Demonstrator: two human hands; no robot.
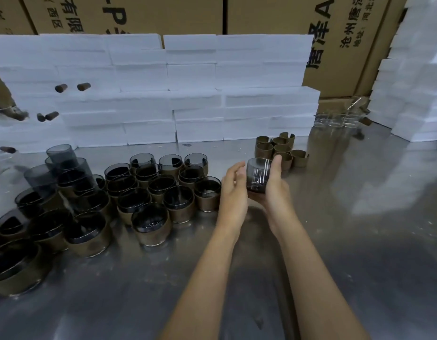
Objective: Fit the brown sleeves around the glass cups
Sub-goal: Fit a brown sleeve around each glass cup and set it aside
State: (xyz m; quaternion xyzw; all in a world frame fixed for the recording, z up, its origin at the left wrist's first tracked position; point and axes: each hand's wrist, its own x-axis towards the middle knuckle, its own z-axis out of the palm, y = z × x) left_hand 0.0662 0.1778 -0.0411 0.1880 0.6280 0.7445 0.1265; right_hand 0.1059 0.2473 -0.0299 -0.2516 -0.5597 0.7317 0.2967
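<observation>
A smoky, rounded glass cup (258,174) sits above the dull grey metal worktop (335,241), tilted, with no sleeve on it. The right hand (276,190) curls its grip round the cup, thumb up its far side. The left hand (233,190) hovers just beside, fingers relaxed, holding nothing. Curled brown sleeves (277,149) cluster behind; sleeved cups (151,192) crowd the left. White foam blocks (188,94) front cardboard cartons (335,45) printed with Chinese characters.

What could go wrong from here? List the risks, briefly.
1. The right hand alone grips the bare smoked glass cup above the metal table; the left hand is open beside it, so a slip could drop it.
2. The sleeved cups stand crowded just left of the left hand; a careless move could knock them.
3. Reaching for the empty brown sleeves could topple them.
</observation>
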